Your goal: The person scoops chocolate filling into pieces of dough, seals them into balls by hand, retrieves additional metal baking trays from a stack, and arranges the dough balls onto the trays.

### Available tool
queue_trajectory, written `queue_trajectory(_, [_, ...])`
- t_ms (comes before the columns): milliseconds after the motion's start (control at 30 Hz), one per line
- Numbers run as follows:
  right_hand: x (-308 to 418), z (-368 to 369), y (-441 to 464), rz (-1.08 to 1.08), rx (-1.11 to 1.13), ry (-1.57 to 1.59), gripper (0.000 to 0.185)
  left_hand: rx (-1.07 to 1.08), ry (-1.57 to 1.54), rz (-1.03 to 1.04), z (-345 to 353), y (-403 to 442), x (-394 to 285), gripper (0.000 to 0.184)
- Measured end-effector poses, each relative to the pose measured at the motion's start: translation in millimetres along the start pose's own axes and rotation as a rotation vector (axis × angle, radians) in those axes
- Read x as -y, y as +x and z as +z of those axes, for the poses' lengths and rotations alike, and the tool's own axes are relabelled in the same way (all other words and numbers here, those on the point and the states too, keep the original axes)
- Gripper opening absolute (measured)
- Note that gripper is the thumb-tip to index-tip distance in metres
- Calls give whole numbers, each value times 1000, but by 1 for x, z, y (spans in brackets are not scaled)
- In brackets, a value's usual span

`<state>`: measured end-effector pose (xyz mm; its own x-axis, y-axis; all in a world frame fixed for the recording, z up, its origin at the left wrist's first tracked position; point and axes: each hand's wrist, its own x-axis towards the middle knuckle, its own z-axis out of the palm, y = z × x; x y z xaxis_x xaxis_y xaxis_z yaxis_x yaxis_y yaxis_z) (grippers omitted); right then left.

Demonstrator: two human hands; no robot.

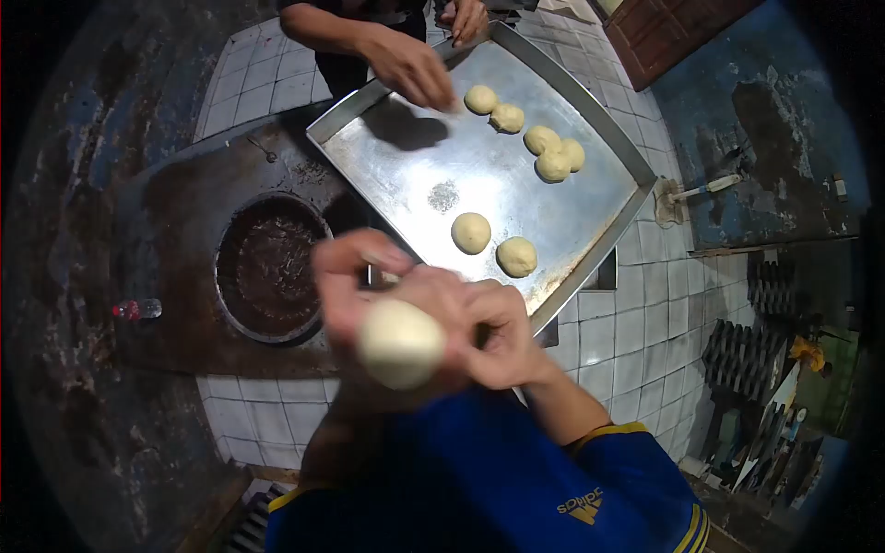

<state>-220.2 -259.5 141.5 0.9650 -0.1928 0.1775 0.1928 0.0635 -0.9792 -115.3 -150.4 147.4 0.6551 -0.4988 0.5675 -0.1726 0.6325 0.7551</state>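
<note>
Both my hands are together over the near edge of a large metal tray (419, 175). Between them is a pale, smooth dough ball (401, 343), blurred by motion. My left hand (348, 276) curls round the ball from the left, its fingers smeared. My right hand (493, 332) presses in from the right with bent fingers, partly hidden behind the ball. Closest on the tray are two separate dough balls (471, 233) (516, 257). Farther back, several more dough balls (542, 152) sit in a row, some touching.
Across the tray, another person's hand (410, 69) reaches over its far left corner; a second hand (466, 18) is near the far rim. At left, a round dark basin (318, 207) stands on a worn surface (171, 221) with a small red-capped bottle (138, 310). White tiles (636, 304) lie beyond the tray.
</note>
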Motion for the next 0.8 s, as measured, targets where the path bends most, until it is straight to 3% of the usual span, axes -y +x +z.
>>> queue_trajectory(33, [16,-15,8,33,182,-62,25,-46,111,-57,-13,2,-2,61])
queue_trajectory(67, [27,-25,7,78,113,-181,26,-85,219,-119,-26,4,-4,61])
queue_trajectory(100, [35,-35,8,117,48,-303,27,-211,524,-195,-37,4,0,59])
queue_trajectory(133, [39,-40,16,119,-46,-317,37,-196,419,-243,-36,3,13,61])
queue_trajectory(167, [38,-42,24,99,-49,-325,51,-42,531,-182,-46,1,31,69])
queue_trajectory(267, [39,-45,56,67,49,-547,60,101,504,-227,-43,5,71,71])
queue_trajectory(300, [33,-48,61,52,37,-611,58,121,404,-271,-43,9,76,69])
queue_trajectory(433, [15,-63,77,49,74,-659,47,119,614,-233,-43,17,91,77])
queue_trajectory(500, [-2,-74,85,44,79,-609,42,249,700,-337,-47,23,83,87])
queue_trajectory(533, [-15,-83,87,71,64,-621,40,321,769,-390,-52,25,68,103])
queue_trajectory(600, [-43,-95,97,99,68,-637,38,273,765,-479,-69,19,57,110])
queue_trajectory(667, [-69,-102,105,87,129,-849,41,233,734,-601,-83,12,48,117])
queue_trajectory(700, [-79,-102,106,170,230,-1056,53,211,719,-662,-90,9,44,121])
queue_trajectory(767, [-102,-94,109,96,402,-1397,69,64,644,-620,-97,-6,37,118])
queue_trajectory(800, [-112,-91,108,96,412,-1394,69,38,684,-580,-99,-12,34,114])
